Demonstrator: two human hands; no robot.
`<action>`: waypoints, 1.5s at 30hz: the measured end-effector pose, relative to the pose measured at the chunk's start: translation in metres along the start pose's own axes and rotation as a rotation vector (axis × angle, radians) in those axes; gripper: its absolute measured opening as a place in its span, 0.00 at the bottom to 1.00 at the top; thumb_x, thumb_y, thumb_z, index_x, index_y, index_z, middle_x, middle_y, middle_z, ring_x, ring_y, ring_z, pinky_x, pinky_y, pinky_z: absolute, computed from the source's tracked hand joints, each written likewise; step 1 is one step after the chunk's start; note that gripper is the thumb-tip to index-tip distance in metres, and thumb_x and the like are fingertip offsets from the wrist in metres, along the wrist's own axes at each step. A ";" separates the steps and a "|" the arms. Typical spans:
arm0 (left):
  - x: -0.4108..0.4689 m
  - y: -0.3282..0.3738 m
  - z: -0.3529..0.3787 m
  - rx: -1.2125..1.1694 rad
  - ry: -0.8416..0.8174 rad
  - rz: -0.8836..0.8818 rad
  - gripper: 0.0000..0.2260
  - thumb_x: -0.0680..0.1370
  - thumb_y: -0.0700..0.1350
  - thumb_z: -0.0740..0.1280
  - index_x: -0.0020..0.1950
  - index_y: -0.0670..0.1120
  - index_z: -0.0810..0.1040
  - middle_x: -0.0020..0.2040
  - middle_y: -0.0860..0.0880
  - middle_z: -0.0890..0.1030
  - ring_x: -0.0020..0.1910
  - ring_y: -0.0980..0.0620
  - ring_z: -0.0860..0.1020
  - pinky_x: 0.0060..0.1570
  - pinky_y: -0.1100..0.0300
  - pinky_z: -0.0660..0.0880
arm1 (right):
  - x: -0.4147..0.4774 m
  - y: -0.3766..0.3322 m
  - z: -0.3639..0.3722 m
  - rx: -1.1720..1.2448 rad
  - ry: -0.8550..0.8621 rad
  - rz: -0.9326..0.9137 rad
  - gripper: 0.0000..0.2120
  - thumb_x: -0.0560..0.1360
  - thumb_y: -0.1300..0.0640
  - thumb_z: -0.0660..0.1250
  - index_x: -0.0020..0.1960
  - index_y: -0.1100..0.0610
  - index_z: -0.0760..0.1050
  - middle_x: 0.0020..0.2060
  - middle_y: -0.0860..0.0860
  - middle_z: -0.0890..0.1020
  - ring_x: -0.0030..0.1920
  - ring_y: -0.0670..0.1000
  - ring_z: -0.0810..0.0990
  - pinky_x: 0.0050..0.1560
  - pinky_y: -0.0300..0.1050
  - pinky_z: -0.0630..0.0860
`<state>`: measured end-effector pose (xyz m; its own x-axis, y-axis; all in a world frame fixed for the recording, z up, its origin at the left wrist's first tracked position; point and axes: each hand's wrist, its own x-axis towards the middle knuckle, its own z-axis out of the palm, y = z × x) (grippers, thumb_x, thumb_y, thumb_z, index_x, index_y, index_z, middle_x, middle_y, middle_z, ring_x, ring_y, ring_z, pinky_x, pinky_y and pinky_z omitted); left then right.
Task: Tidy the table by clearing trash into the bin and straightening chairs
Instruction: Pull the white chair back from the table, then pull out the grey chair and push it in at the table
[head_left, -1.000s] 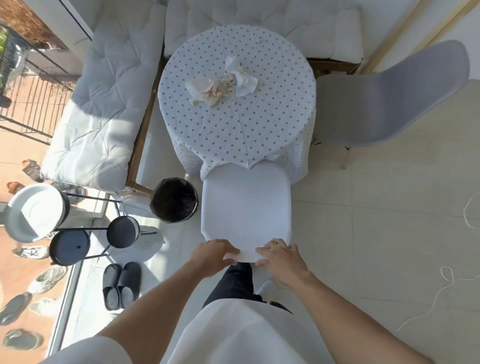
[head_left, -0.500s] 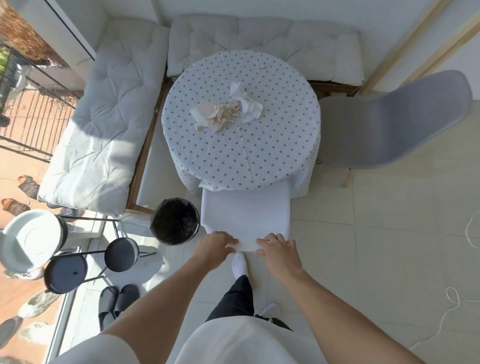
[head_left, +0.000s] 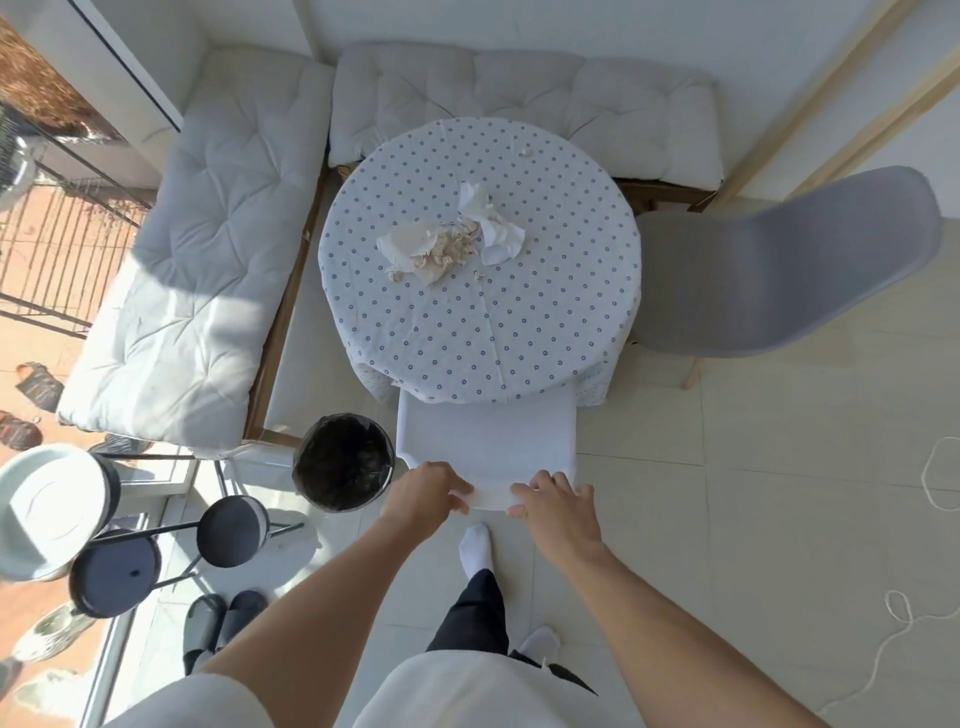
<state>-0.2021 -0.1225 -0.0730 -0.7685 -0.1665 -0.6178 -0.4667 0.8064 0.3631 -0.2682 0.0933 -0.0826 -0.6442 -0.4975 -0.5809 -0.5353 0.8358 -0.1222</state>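
A white chair (head_left: 485, 441) stands in front of me, its seat partly tucked under the round table (head_left: 545, 332) with a dotted cloth. My left hand (head_left: 423, 496) and my right hand (head_left: 558, 504) both grip the top edge of the chair's backrest. On the table lies trash: crumpled white tissue (head_left: 491, 226), torn paper and shell-like scraps (head_left: 436, 249). A black-lined bin (head_left: 343, 462) stands on the floor just left of the chair. A grey chair (head_left: 779, 270) sits to the right of the table, angled outward.
Cushioned benches (head_left: 197, 270) wrap the table's left and back sides. A plant stand with round dark trays (head_left: 231, 530) and grey slippers (head_left: 221, 621) are at the lower left. White cord (head_left: 940, 483) lies on the tile floor at right.
The white chair has slid forward under the table with both hands on its back. I have stepped toward the table, one socked foot now ahead.
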 end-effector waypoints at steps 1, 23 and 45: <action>0.000 0.000 0.000 0.006 0.002 0.002 0.16 0.79 0.40 0.71 0.62 0.57 0.86 0.58 0.59 0.85 0.57 0.51 0.84 0.52 0.54 0.81 | -0.001 0.000 0.001 0.007 -0.004 0.003 0.10 0.85 0.48 0.62 0.65 0.43 0.74 0.62 0.48 0.74 0.62 0.53 0.72 0.58 0.55 0.68; -0.007 0.149 -0.072 -0.120 -0.048 0.132 0.20 0.83 0.56 0.67 0.71 0.48 0.80 0.66 0.48 0.84 0.66 0.49 0.81 0.67 0.56 0.74 | -0.088 0.160 -0.084 0.368 0.277 0.316 0.30 0.83 0.37 0.54 0.79 0.53 0.66 0.73 0.53 0.74 0.74 0.56 0.70 0.66 0.59 0.73; -0.054 0.455 -0.027 -0.140 0.220 0.315 0.18 0.83 0.57 0.66 0.71 0.53 0.79 0.68 0.51 0.82 0.62 0.52 0.80 0.62 0.58 0.79 | -0.281 0.457 -0.145 0.389 0.567 0.396 0.30 0.83 0.38 0.57 0.80 0.52 0.64 0.75 0.52 0.71 0.76 0.56 0.67 0.71 0.57 0.70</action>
<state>-0.3851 0.2380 0.1445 -0.9515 -0.0533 -0.3029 -0.2369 0.7551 0.6113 -0.4111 0.5813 0.1412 -0.9829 -0.1009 -0.1539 -0.0460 0.9444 -0.3257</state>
